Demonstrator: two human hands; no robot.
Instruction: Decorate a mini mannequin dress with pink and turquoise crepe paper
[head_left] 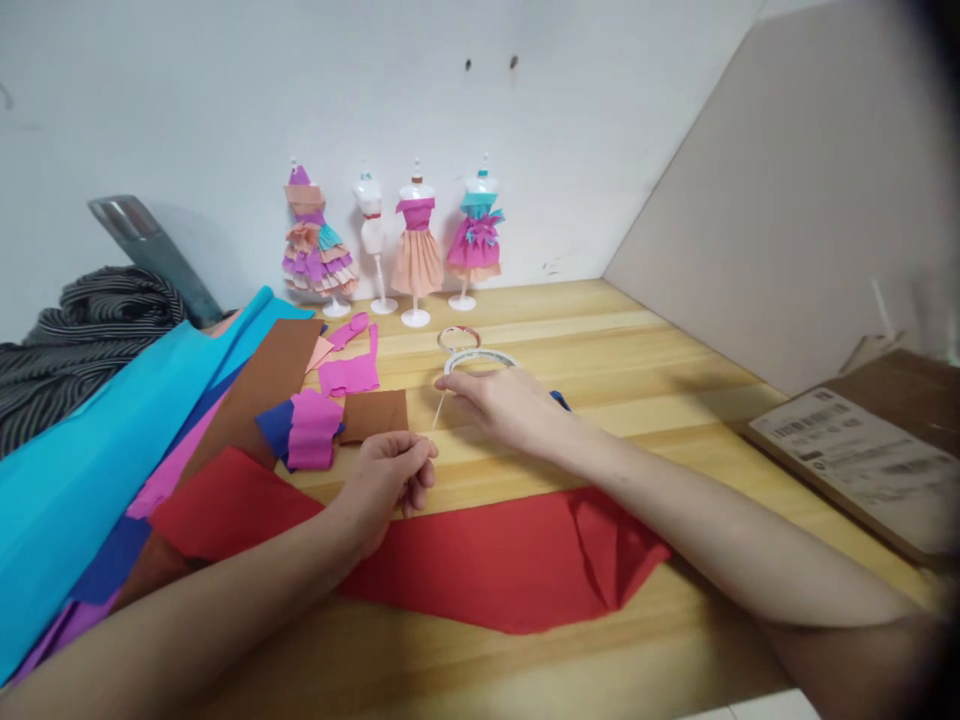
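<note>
My left hand (390, 475) is curled in a pinch on the near end of a thin pale strip of tape (438, 410). The strip runs up to a white tape roll (480, 358) lying flat on the wooden table (600, 340). My right hand (504, 402) rests over the roll's near side with fingers closed on it at the strip's far end. A red crepe paper sheet (487, 560) lies under both forearms. A small clear ring (458, 337) sits just behind the roll. Something blue (559, 400) peeks out from behind my right hand.
Pieces of pink (349, 376), brown (375, 413) and blue paper lie left of my hands, beside large turquoise sheets (90, 450). Several small mannequins in paper dresses (417, 250) stand along the back wall. A cardboard box (862, 450) sits at the right, striped cloth (90, 320) at the far left.
</note>
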